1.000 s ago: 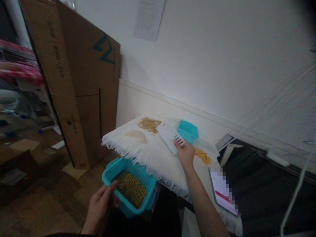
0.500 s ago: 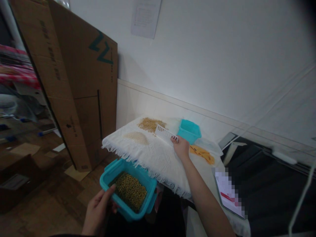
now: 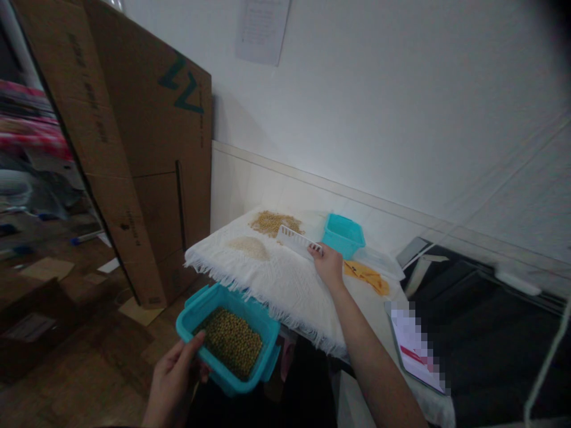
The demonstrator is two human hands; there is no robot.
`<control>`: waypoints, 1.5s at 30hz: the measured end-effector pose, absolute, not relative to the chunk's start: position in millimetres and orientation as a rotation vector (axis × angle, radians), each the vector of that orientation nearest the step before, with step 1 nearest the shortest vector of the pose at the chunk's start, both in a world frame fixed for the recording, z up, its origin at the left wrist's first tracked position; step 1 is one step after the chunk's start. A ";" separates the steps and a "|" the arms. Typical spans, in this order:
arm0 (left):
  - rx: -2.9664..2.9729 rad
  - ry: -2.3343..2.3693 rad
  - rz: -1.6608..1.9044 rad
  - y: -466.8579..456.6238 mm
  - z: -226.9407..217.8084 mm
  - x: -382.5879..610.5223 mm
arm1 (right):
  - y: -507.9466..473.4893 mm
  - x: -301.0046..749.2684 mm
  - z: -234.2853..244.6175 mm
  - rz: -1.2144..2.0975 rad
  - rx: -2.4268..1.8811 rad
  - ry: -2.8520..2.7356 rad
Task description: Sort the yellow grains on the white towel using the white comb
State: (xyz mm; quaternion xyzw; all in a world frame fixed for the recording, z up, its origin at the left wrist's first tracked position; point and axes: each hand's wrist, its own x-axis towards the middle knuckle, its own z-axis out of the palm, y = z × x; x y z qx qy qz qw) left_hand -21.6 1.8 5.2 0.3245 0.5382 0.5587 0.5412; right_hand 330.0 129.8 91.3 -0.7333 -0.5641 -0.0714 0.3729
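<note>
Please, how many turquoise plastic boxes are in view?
2: one rectangular turquoise plastic box in the left hand, another turquoise box on the white-draped table, beyond the right hand. More may be hidden.

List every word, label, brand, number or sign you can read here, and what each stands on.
No words or numbers are legible.
Tall cardboard box: teal zigzag mark, no certain letters; the dark print is too blurred to read.
Paper on the wall: lines of print, too small and blurred.
Device screen: red band, partly pixelated, nothing readable.
Pale label at lower left: too blurred.
</note>
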 end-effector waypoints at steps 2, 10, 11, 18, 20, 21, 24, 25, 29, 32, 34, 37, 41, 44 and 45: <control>0.669 1.212 1.297 1.7 1.8 -22.6 | 129.6 329.3 92.0 -0.175 -1.883 -1.430; 0.560 1.169 1.279 3.7 -5.0 -23.7 | 124.2 329.1 92.0 -0.148 -1.834 -1.447; 0.565 1.163 1.277 3.6 -5.1 -23.7 | 124.0 329.2 92.9 -0.141 -1.821 -1.449; 0.635 1.206 1.303 2.1 0.7 -22.2 | 131.6 318.2 113.1 -0.139 -1.763 -1.465; 0.650 1.218 1.302 2.3 2.3 -21.7 | 133.6 310.3 115.4 -0.109 -1.734 -1.430; 0.650 1.220 1.295 2.4 2.7 -21.6 | 134.2 305.8 114.7 -0.078 -1.713 -1.409; 0.637 1.208 1.284 2.4 2.7 -22.1 | 134.6 293.4 105.4 0.016 -1.663 -1.347; 0.637 1.201 1.281 2.2 2.3 -22.4 | 134.4 290.3 100.9 0.037 -1.662 -1.319; 0.621 1.187 1.258 0.9 -0.2 -22.7 | 132.1 286.6 84.9 0.092 -1.708 -1.197; 0.619 1.186 1.272 0.3 -1.7 -21.1 | 128.1 291.6 79.3 0.123 -1.717 -1.141; 0.614 1.175 1.277 0.3 -2.4 -19.9 | 124.2 296.9 78.1 0.119 -1.713 -1.119; 0.560 1.160 1.251 1.0 -4.0 -19.1 | 117.9 306.2 78.2 0.094 -1.695 -1.118; 0.555 1.163 1.258 2.5 -8.3 -18.9 | 113.0 320.8 84.5 0.125 -1.658 -1.146; 0.585 1.169 1.263 2.9 -10.5 -18.9 | 115.8 331.9 97.1 0.065 -1.677 -1.186; 0.585 1.168 1.260 3.0 -10.8 -19.0 | 118.5 334.8 102.1 0.033 -1.693 -1.217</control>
